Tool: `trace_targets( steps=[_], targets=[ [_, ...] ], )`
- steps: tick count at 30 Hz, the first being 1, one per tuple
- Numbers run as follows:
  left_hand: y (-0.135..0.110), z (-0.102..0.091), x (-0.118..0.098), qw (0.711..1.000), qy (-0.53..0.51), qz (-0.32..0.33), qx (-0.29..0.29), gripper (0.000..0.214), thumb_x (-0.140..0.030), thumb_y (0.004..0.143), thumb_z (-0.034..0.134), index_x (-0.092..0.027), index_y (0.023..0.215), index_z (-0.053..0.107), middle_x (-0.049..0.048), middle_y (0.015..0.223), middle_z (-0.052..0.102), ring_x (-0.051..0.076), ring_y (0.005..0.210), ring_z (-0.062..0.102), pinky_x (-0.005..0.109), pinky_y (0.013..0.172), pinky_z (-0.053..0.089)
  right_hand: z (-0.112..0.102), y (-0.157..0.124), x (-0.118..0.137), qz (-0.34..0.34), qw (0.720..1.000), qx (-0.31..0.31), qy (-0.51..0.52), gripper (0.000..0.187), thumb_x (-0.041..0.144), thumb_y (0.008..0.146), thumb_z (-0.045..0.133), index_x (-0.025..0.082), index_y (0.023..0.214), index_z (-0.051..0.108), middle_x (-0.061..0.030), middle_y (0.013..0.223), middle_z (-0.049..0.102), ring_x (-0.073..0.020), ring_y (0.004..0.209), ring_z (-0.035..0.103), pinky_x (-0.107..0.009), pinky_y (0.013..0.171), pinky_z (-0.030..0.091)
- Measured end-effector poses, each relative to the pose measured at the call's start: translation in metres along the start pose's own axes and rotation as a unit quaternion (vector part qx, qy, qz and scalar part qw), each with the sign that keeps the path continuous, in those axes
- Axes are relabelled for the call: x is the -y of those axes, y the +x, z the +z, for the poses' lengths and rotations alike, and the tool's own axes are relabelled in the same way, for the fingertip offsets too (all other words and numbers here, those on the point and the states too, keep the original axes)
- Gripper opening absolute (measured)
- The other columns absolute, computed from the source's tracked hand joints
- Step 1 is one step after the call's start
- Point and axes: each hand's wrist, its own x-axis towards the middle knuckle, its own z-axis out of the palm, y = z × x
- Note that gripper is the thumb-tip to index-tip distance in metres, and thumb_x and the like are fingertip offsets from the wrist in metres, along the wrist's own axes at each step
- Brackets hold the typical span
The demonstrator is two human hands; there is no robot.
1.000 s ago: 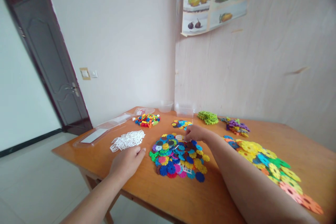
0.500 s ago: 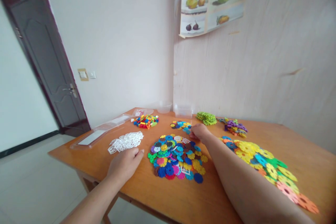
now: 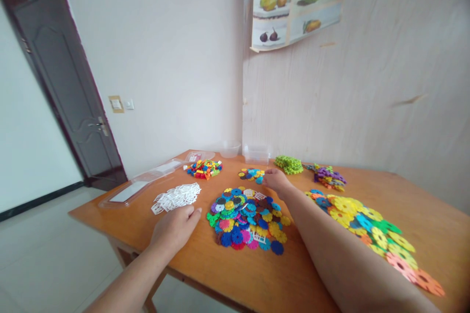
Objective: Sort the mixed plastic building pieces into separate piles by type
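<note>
My right hand (image 3: 276,181) reaches out to a small pile of yellow and blue notched plastic discs (image 3: 250,174). Its fingers are pinched together at the pile's right edge, on a light-blue disc (image 3: 259,181); the fingertips are partly hidden. Nearer to me lies a large heap of mixed-colour notched discs (image 3: 235,215), with a few white pieces among them. My left hand (image 3: 176,227) rests closed at the left of this heap, thumb on top, and nothing shows in it. Just beyond that hand is a pile of white lattice-like plastic pieces (image 3: 178,198).
Small building bricks (image 3: 203,169) sit at the back left, near clear plastic lids (image 3: 147,181). Clear containers (image 3: 257,154) stand against the wall. Green pieces (image 3: 288,165) and purple pieces (image 3: 326,176) lie back right. Large flower-shaped discs (image 3: 380,238) spread along my right forearm.
My right hand has shifted slightly left and away from me, further over the small disc pile. My left hand has stayed in place.
</note>
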Motion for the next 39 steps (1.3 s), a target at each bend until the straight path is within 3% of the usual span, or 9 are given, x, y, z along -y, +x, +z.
trace_targets(
  steps=[3, 6, 12, 20, 28, 35, 39],
  targets=[
    [0.000, -0.001, -0.001, 1.000, -0.002, 0.000, 0.002, 0.045, -0.050, 0.092, 0.035, -0.018, 0.060, 0.037, -0.0002, 0.057, 0.048, 0.012, 0.056, 0.042, 0.028, 0.055, 0.014, -0.002, -0.007, 0.012, -0.003, 1.000, 0.015, -0.016, 0.017, 0.021, 0.090, 0.050, 0.013, 0.099, 0.062, -0.0036, 0.075, 0.065, -0.0108, 0.062, 0.060, -0.019, 0.053, 0.045],
    [-0.001, -0.001, -0.001, 1.000, -0.001, 0.000, 0.002, 0.046, -0.051, 0.092, 0.035, -0.019, 0.060, 0.039, -0.0004, 0.057, 0.048, 0.013, 0.056, 0.042, 0.028, 0.055, 0.014, -0.001, -0.013, 0.023, -0.042, 0.997, 0.050, -0.051, 0.011, 0.020, 0.080, 0.060, 0.016, 0.087, 0.066, 0.0000, 0.067, 0.063, -0.0120, 0.062, 0.059, -0.019, 0.052, 0.041],
    [-0.001, -0.002, -0.001, 1.000, -0.006, 0.000, 0.003, 0.046, -0.051, 0.092, 0.035, -0.019, 0.060, 0.040, -0.0001, 0.058, 0.049, 0.013, 0.057, 0.043, 0.028, 0.055, 0.015, 0.009, -0.015, 0.025, -0.111, 0.981, 0.101, -0.123, 0.021, 0.033, 0.065, 0.077, 0.019, 0.080, 0.071, 0.0002, 0.075, 0.068, -0.0156, 0.074, 0.061, -0.020, 0.058, 0.040],
    [0.000, 0.001, 0.001, 1.000, -0.004, 0.004, -0.003, 0.047, -0.053, 0.092, 0.034, -0.019, 0.060, 0.038, -0.0008, 0.057, 0.046, 0.012, 0.055, 0.041, 0.028, 0.055, 0.014, 0.013, -0.015, 0.017, -0.125, 0.975, 0.114, -0.142, 0.021, 0.036, 0.071, 0.072, 0.018, 0.081, 0.068, -0.0004, 0.070, 0.067, -0.0135, 0.064, 0.059, -0.020, 0.052, 0.037],
    [-0.001, 0.003, 0.002, 1.000, -0.023, 0.006, -0.013, 0.046, -0.052, 0.091, 0.035, -0.019, 0.061, 0.042, -0.0004, 0.057, 0.047, 0.012, 0.055, 0.040, 0.028, 0.055, 0.014, 0.009, -0.017, 0.031, -0.116, 0.986, 0.067, -0.103, 0.010, 0.024, 0.071, 0.069, 0.016, 0.071, 0.064, 0.0013, 0.066, 0.063, -0.0112, 0.063, 0.056, -0.019, 0.051, 0.034],
    [0.002, 0.005, 0.007, 0.990, -0.134, -0.006, -0.037, 0.044, -0.048, 0.090, 0.040, -0.019, 0.058, 0.035, -0.0029, 0.053, 0.037, 0.011, 0.055, 0.039, 0.026, 0.054, 0.018, 0.021, -0.026, 0.063, -0.092, 0.992, 0.085, -0.031, 0.008, 0.021, 0.079, 0.060, 0.015, 0.083, 0.063, 0.0024, 0.060, 0.060, -0.0079, 0.052, 0.053, -0.016, 0.046, 0.037],
    [0.002, 0.002, 0.010, 0.959, -0.261, -0.024, -0.107, 0.043, -0.047, 0.086, 0.045, -0.020, 0.055, 0.031, -0.0045, 0.050, 0.031, 0.011, 0.055, 0.037, 0.025, 0.053, 0.022, 0.040, -0.032, 0.093, -0.092, 0.988, 0.125, -0.026, 0.007, 0.015, 0.079, 0.059, 0.014, 0.084, 0.063, 0.0025, 0.058, 0.060, -0.0071, 0.048, 0.053, -0.016, 0.044, 0.038]
  ],
)
